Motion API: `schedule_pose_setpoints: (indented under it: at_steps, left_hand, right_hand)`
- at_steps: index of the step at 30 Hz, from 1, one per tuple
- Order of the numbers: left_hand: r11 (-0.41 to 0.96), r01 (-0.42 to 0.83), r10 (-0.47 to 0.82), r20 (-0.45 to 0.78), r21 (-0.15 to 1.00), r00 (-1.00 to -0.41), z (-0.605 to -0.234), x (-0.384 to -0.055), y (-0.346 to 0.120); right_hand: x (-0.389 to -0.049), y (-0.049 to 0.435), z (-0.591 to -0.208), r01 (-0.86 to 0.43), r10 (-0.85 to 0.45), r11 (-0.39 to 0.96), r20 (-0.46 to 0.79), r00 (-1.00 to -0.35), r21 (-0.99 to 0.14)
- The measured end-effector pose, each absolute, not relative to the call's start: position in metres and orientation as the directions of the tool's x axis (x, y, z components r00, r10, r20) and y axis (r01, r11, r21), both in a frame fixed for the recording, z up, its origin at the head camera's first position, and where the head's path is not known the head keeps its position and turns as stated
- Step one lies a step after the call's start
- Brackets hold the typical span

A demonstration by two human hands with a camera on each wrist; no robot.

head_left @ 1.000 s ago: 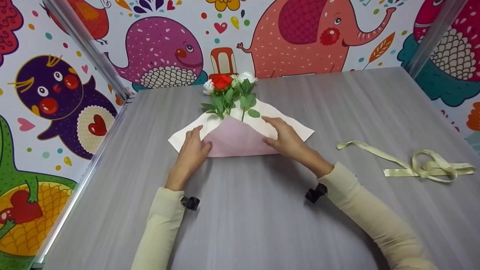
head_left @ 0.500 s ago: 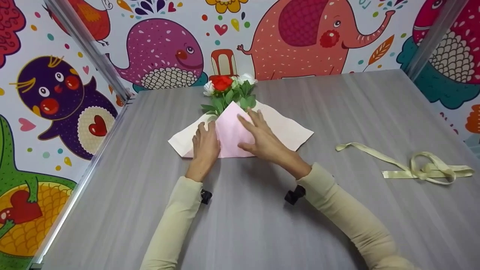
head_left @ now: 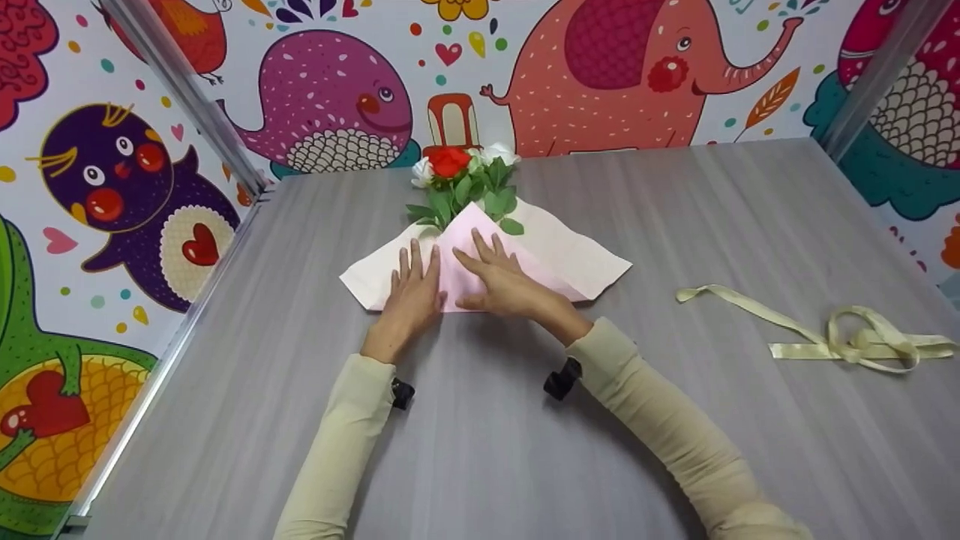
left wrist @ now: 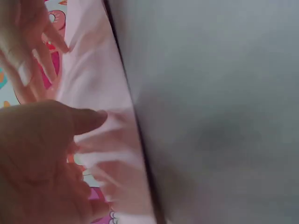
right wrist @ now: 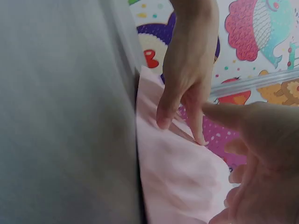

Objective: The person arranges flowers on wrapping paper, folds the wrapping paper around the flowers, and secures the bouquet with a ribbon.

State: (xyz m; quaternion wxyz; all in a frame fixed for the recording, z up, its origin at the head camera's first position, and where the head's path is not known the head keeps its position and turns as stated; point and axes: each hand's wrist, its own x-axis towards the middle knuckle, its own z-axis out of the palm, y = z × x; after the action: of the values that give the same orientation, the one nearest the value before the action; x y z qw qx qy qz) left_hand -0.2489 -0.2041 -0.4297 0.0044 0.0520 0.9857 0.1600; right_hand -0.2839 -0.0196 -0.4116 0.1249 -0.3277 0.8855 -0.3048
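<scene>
Fingers (head_left: pixel 415 262) of left hand (head_left: pixel 411 298) and right hand (head_left: pixel 508 286) splay over pink paper (head_left: pixel 454 276) mid-frame, where light, even pressure should flatten it smoothly.

We hold our left hand (head_left: pixel 409 298) over the left part of the paper (head_left: pixel 566 251) and our right hand (head_left: pixel 504 283) over its middle, both with fingers (head_left: pixel 433 267) extended; our left forearm (head_left: pixel 326 450) and right forearm (head_left: pixel 675 427) slant in from its near side.

Pale cream sleeves (head_left: pixel 337 439), black wrist cameras (head_left: pixel 561 380)
</scene>
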Motion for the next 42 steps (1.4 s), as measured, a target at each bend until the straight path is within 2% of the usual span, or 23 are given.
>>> schedule_pose_setpoints:
  at_steps: [7, 12, 14, 19, 26, 35, 42]
  left_hand:
    - [0.957, 0.112, 0.158, -0.159, 0.266, -0.975, -0.434, -0.246, -0.216]
    - [0.959, 0.058, 0.154, -0.339, 0.278, -0.928, -0.436, -0.246, -0.227]
    - [0.962, 0.028, 0.136, -0.384, 0.272, -0.914, -0.436, -0.247, -0.233]
    - [0.967, -0.012, 0.107, -0.449, 0.255, -0.887, -0.434, -0.249, -0.243]
    - [0.977, -0.006, 0.099, -0.475, 0.214, -0.874, -0.429, -0.252, -0.242]
    - [0.977, -0.146, -0.053, -0.492, 0.153, -0.869, -0.420, -0.256, -0.251]
    - [0.969, -0.188, -0.083, -0.511, 0.158, -0.856, -0.416, -0.259, -0.265]
  right_hand:
    - [-0.290, -0.015, -0.428, -0.513, -0.687, 0.674, -0.197, -0.699, -0.531]
    - [-0.290, -0.010, -0.433, -0.518, -0.667, 0.735, -0.332, -0.667, -0.438]
    - [-0.290, -0.010, -0.433, -0.512, -0.665, 0.739, -0.354, -0.657, -0.438]
    - [-0.288, -0.013, -0.432, -0.494, -0.662, 0.737, -0.350, -0.662, -0.461]
    - [-0.291, -0.028, -0.429, -0.489, -0.627, 0.769, -0.339, -0.701, -0.411]
    - [-0.301, -0.058, -0.430, -0.467, -0.590, 0.791, -0.291, -0.753, -0.396]
    - [-0.303, -0.065, -0.437, -0.430, -0.551, 0.818, -0.311, -0.774, -0.382]
